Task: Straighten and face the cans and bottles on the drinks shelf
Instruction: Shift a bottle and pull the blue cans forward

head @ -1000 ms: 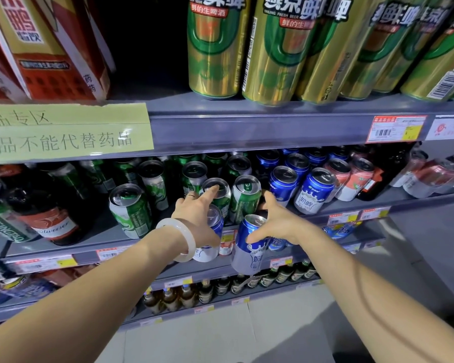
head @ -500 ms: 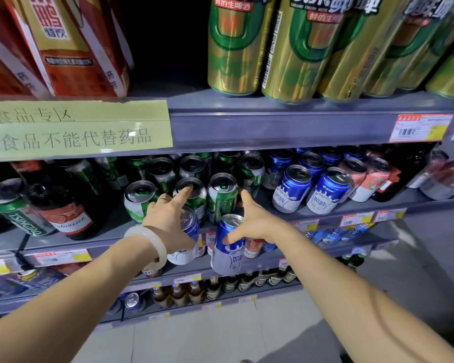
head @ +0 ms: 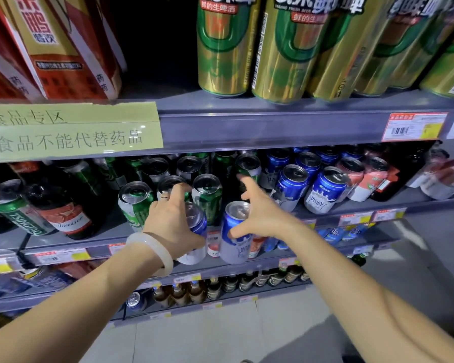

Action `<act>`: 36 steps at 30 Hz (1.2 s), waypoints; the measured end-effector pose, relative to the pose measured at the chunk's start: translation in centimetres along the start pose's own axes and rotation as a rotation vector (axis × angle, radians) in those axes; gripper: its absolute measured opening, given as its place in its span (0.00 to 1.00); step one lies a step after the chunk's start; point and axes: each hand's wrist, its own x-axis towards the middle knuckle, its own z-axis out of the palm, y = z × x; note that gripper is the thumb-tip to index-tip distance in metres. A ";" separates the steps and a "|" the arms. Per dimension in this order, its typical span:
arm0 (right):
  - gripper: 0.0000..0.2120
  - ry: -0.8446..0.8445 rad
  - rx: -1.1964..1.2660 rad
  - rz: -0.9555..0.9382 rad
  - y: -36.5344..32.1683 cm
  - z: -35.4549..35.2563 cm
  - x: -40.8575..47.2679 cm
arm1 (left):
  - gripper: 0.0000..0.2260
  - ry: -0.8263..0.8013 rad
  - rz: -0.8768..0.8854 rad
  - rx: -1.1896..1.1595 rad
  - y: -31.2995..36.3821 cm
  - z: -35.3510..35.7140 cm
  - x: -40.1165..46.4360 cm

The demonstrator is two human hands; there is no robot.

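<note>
Above my fingers runs the grey shelf edge (head: 273, 129) with a yellow paper sign (head: 71, 132) on its left part and a price tag (head: 412, 127) on its right. Over that stand tall gold-and-green cans (head: 286, 48) and red cartons (head: 58, 48), all cut off at the top of the view.

Past my fingertips, on the drinks shelf (head: 63, 239), green cans (head: 135, 203) crowd the middle; blue cans (head: 325, 192) stand right of my right fingers, pink-and-white cans (head: 370, 182) beyond them. Left of my left fingers stand dark bottles (head: 60, 210) and a Tsingtao can (head: 16, 208). The rear rows sit in shadow and I cannot read them.

My left hand (head: 173, 221), a pale bangle (head: 152, 251) on its wrist, wraps a blue-and-white can (head: 197, 239) in the palm, index finger stretched toward a green can top. The hand hides most of that can. My right hand (head: 260, 213) pinches a second blue-and-white can (head: 235, 237) with the thumb on its near side, the other fingers spread and reaching up at the green cans. Both held cans are in front of the shelf lip.

Below my wrists, small brown bottles (head: 215, 286) line a lower shelf, blurred.
</note>
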 end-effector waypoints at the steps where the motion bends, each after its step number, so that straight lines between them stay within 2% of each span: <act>1: 0.53 0.054 -0.006 -0.014 0.0 -1.3 -0.4 | 0.40 0.012 0.020 -0.025 0.7 0.2 0.1; 5: 0.50 0.277 -0.029 -0.051 0.2 -5.1 -0.3 | 0.36 0.075 0.102 -0.110 4.2 1.8 0.8; 8: 0.48 0.339 -0.183 -0.053 0.6 -5.5 0.4 | 0.34 0.128 0.141 -0.104 6.5 3.0 1.7; 13: 0.49 0.339 -0.338 -0.112 1.9 -5.2 1.5 | 0.33 0.229 0.123 0.146 7.7 4.0 4.3; 22: 0.46 0.259 -0.474 -0.079 3.5 -5.8 3.4 | 0.35 0.027 0.114 0.165 7.1 5.8 6.9; 29: 0.41 0.198 -0.623 -0.127 2.6 -6.5 3.6 | 0.33 0.021 0.083 0.557 8.1 5.4 7.8; 32: 0.42 0.150 -0.613 -0.138 2.5 -6.7 3.4 | 0.34 0.013 0.065 0.567 8.3 5.6 7.9; 36: 0.46 0.191 -0.604 -0.171 2.9 -6.6 2.4 | 0.39 0.075 0.049 0.534 8.5 6.3 6.9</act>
